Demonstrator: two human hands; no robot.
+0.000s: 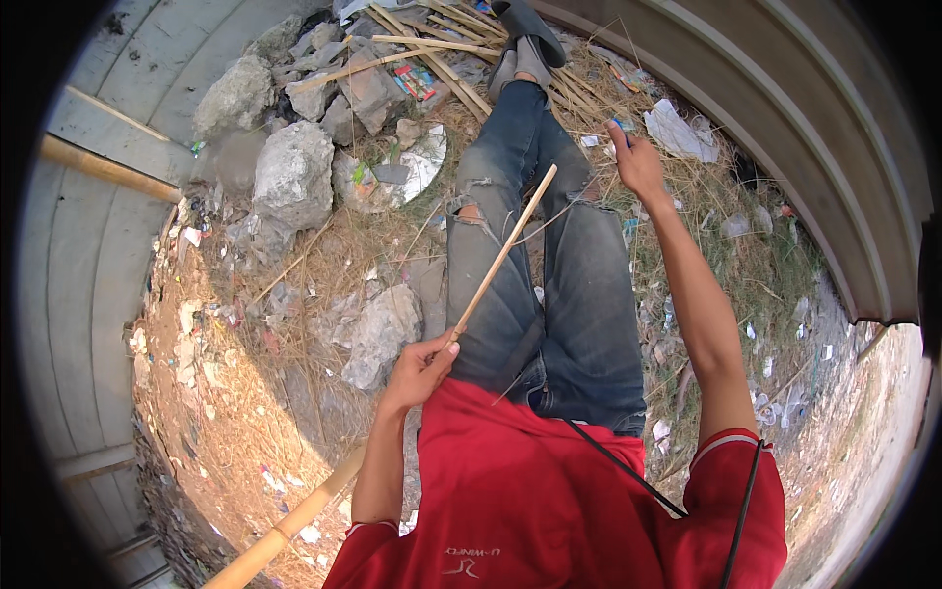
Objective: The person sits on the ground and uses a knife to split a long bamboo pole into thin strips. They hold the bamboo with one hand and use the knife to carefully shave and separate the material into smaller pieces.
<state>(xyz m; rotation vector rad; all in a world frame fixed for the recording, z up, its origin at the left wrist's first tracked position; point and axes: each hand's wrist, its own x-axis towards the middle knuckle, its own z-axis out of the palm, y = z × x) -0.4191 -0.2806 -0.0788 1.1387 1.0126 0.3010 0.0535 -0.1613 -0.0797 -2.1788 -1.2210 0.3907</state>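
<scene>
My left hand point(424, 371) is closed round the lower end of a slim pale bamboo strip point(505, 247). The strip slants up and away to the right over my jeans point(589, 285), its far end between my knees. A thin curled sliver point(549, 224) crosses near the strip's middle. Off to the right, beyond my right knee, my right hand point(640, 167) is raised with its fingers closed on a small blue object point(619, 133). Most of that object is hidden in the fist, so its kind does not show. The two hands are well apart.
Beyond my feet lies a heap of pale bamboo strips point(432, 59). Grey rocks point(294, 175) are piled at the left, with another rock point(385, 336) beside my thigh. A bamboo pole point(285, 530) lies at lower left. Corrugated metal sheeting point(785, 108) curves along the right.
</scene>
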